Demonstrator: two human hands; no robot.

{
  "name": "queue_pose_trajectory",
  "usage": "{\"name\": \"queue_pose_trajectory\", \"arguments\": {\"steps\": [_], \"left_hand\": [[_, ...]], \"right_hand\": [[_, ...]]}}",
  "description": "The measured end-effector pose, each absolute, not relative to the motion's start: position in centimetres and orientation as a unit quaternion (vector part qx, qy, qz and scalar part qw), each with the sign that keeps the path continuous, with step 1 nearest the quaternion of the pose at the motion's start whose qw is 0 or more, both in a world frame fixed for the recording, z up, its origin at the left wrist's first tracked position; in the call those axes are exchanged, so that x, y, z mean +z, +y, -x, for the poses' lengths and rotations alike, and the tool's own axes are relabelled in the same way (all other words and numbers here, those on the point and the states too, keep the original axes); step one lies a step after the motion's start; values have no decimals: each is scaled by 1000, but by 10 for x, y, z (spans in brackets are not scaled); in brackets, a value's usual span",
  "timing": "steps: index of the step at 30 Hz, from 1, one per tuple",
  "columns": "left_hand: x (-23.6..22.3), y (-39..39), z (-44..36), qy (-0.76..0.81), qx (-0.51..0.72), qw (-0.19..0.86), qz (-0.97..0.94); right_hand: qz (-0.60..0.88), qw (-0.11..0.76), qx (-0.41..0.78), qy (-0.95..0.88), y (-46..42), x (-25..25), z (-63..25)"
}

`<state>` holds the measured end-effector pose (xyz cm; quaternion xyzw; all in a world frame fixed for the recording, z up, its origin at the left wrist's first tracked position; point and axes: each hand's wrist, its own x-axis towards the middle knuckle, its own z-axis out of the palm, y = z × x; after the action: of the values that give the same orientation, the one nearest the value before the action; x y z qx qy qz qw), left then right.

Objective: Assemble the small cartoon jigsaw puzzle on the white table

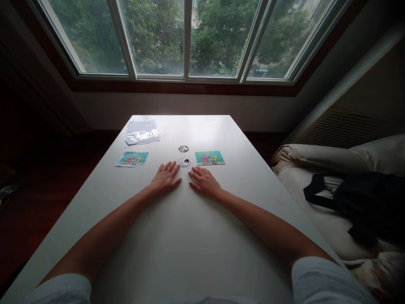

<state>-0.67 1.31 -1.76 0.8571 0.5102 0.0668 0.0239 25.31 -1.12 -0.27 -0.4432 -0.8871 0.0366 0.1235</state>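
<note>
Both of my hands rest palm down on a white table [186, 236]. My left hand [165, 177] lies flat with its fingers stretched forward, holding nothing. My right hand [205, 181] is flat too, fingers a little apart and empty. Just beyond the fingertips, between the hands, lies a small round disc [181, 162] with a dark mark. A second dark-and-light disc [183, 149] sits behind it. A colourful cartoon jigsaw puzzle [209, 158] is past my right fingertips. To the left of my left hand lies a sheet with a similar cartoon picture [132, 159].
At the table's far left lie papers with a shiny clear plastic bag [143, 131]. A pale sofa [303, 185] with dark clothing [370, 202] on it stands along the right side. A window [186, 40] spans the wall beyond the table.
</note>
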Motion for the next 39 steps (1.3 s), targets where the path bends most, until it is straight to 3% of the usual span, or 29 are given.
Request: {"name": "queue_pose_trajectory", "arguments": {"steps": [7,39], "left_hand": [[-14,-3,6,472,76,40,-878],[-6,0,12,422,76,52,-902]], "right_hand": [[454,45,58,-888,-12,2,-252],[424,61,61,-902,-7,5,-259]]}}
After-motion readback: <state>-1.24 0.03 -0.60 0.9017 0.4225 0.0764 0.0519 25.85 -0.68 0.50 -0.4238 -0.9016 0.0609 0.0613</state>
